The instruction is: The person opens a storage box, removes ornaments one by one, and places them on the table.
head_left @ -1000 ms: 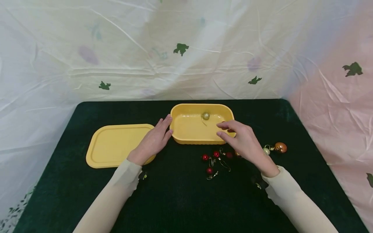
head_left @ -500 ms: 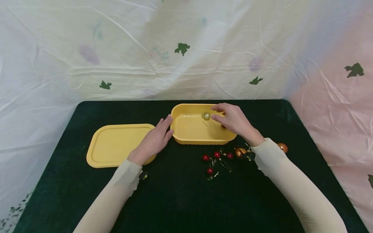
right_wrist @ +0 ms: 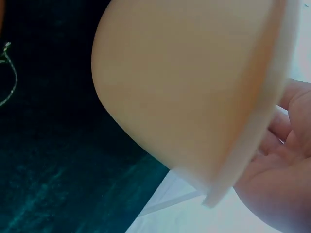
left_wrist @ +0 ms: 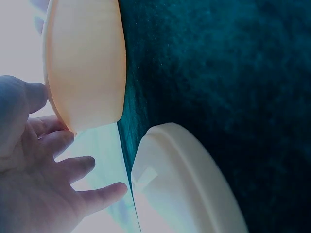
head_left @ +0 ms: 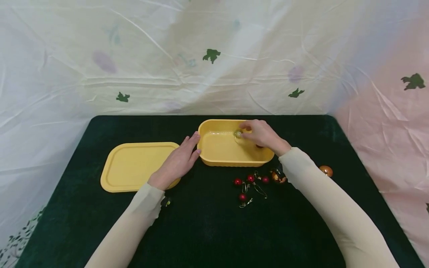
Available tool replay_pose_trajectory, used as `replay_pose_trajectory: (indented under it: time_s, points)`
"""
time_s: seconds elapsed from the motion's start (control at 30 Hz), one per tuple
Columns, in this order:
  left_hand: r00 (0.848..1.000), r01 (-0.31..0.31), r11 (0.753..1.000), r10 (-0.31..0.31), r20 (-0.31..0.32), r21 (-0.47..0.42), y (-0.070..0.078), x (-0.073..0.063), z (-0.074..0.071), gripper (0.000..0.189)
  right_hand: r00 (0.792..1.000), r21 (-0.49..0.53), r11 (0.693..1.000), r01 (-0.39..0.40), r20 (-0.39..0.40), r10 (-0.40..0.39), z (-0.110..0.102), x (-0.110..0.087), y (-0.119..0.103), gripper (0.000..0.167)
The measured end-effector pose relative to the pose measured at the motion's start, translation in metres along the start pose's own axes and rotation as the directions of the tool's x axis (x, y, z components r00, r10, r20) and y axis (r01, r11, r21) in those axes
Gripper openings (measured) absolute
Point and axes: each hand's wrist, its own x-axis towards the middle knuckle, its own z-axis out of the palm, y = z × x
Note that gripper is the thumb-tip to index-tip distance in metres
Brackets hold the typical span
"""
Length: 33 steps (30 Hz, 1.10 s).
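A yellow rectangular box without its lid stands near the table's back edge. Against its left end rests my left hand, thumb and fingers extended; the left wrist view shows them touching the box's rim. My right hand reaches over the right side into the box. Its thumb and fingertips are at a small glittery gold ball ornament; whether they pinch it is unclear. A dark red ornament lies in the box, partly under that hand. In the right wrist view, the box wall hides the fingertips.
The yellow lid lies left of the box, partly under my left wrist. In front are several red ball ornaments with loops and a copper ball. Another copper ball sits right, partly behind my sleeve. Patterned cloth hangs behind.
My right hand has moved from the box's front right corner to farther back and left inside it, up to the gold ornament. The left hand has stayed at the box's left end.
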Motion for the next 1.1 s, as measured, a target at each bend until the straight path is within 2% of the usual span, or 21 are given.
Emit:
replay_pose_trajectory:
  time_s: [0.23, 0.47, 0.8, 0.9, 1.03, 1.1]
  points:
    - [1.0, 0.004, 1.0, -0.004, -0.002, -0.011, 0.003, -0.002, -0.001, 0.062, 0.999, -0.044, 0.999, -0.004, 0.038, 0.005, 0.005, 0.011, 0.005, 0.033]
    - [1.0, 0.01, 1.0, -0.01, 0.009, -0.005, 0.005, 0.0, 0.0, 0.062, 0.995, -0.135, 0.986, 0.101, 0.011, -0.1, 0.012, 0.014, 0.007, 0.024]
    - [1.0, 0.015, 1.0, -0.015, 0.024, -0.003, 0.006, 0.002, 0.003, 0.062, 0.998, -0.145, 0.987, 0.062, -0.004, -0.063, 0.015, 0.01, 0.009, 0.025]
    - [1.0, 0.012, 1.0, -0.012, 0.024, -0.004, 0.006, 0.002, 0.003, 0.061, 1.0, -0.087, 0.996, 0.029, -0.001, -0.029, 0.006, 0.002, 0.005, 0.028]
    - [1.0, 0.015, 1.0, -0.015, 0.024, -0.005, 0.006, 0.002, 0.001, 0.061, 1.0, 0.028, 1.0, -0.003, -0.018, 0.004, -0.011, -0.018, -0.001, 0.032]
    - [0.999, 0.02, 1.0, -0.02, 0.027, -0.001, 0.006, 0.002, 0.0, 0.062, 0.999, 0.069, 0.998, 0.013, -0.039, -0.01, -0.017, -0.029, -0.002, 0.033]
